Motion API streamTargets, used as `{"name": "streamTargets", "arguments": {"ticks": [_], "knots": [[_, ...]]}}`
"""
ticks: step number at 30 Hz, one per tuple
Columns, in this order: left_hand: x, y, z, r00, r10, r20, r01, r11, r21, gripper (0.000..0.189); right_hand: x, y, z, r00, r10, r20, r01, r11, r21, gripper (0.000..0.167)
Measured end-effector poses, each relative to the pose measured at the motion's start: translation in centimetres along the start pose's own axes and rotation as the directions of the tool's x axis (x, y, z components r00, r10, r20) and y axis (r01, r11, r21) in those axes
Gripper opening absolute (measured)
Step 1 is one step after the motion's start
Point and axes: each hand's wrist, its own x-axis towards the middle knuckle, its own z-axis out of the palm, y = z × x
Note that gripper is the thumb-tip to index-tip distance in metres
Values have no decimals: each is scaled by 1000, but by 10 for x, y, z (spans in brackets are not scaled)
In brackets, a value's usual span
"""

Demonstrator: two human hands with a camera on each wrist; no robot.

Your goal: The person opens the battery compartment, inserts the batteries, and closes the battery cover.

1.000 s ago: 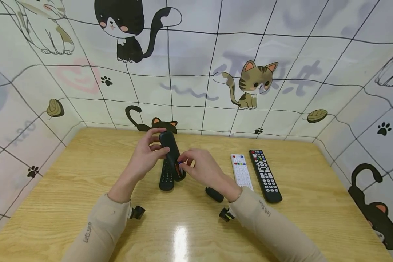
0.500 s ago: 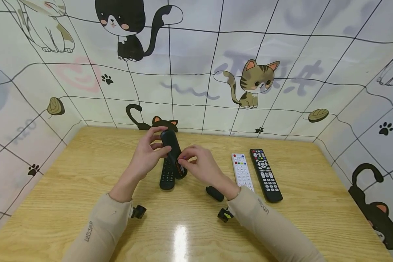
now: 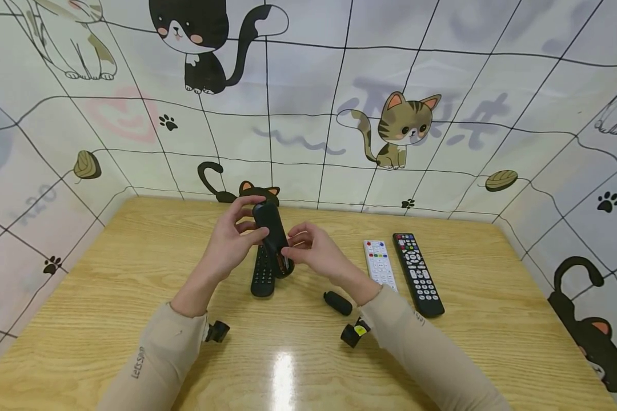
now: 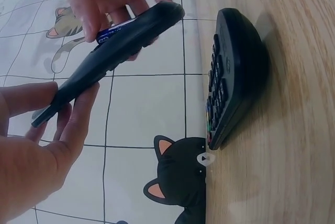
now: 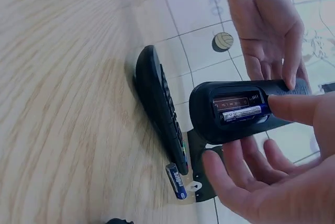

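My left hand (image 3: 228, 240) grips one end of a black remote control (image 3: 270, 225), raised with its back toward me. Its battery compartment stands uncovered, and one blue-and-silver battery (image 5: 243, 113) lies in it. With the thumb, my right hand (image 3: 316, 251) presses the battery's end; its fingers curl under the remote, as the right wrist view shows. Below the raised remote, another black remote control (image 3: 263, 277) lies keys up on the table. A loose blue battery (image 5: 177, 181) appears beside that one in the right wrist view.
A small black cover-like piece (image 3: 337, 303) lies on the wooden table (image 3: 267, 348) near my right forearm. Farther right are a white remote (image 3: 380, 264) and a long black remote (image 3: 418, 274). A cat-printed wall covering (image 3: 303, 137) surrounds the table's back and sides.
My right hand's pinch on the battery has loosened; the thumb now lies on the battery, with the fingers spread wider at the remote's edge. The left hand keeps its grip on the remote.
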Motion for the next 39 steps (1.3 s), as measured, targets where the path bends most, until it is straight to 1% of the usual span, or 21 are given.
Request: {"name": "streamTargets", "arguments": {"ticks": [3,5,8,11,14,19,27,33,39], "knots": [[-1,1,1,1000,9,3,-9,1000,3,58,3,1,-3,996,53,69,-55,998,31,39],[-2,1,1,1000,19,7,-19,1000,7,57,4,3,-6,991,70,113,-73,997,23,38],[-3,2,1,999,31,13,-31,999,14,56,5,5,-8,983,77,168,-84,996,38,37],[-3,2,2,999,41,13,-41,999,18,55,5,5,-8,978,74,193,-88,994,69,36],[-3,2,2,999,51,12,-51,998,23,54,5,5,-8,976,68,205,-87,992,86,33],[-3,2,3,999,53,12,-53,998,28,53,5,3,-7,973,63,220,-83,993,82,31],[-4,3,4,999,51,4,-51,998,41,53,5,2,-5,973,61,223,-81,993,81,27],[-4,2,5,998,55,1,-55,998,38,53,4,-1,-3,976,71,206,-78,997,23,27],[-3,2,4,999,49,3,-49,998,36,54,3,1,-1,980,48,192,-44,999,-26,32]]}}
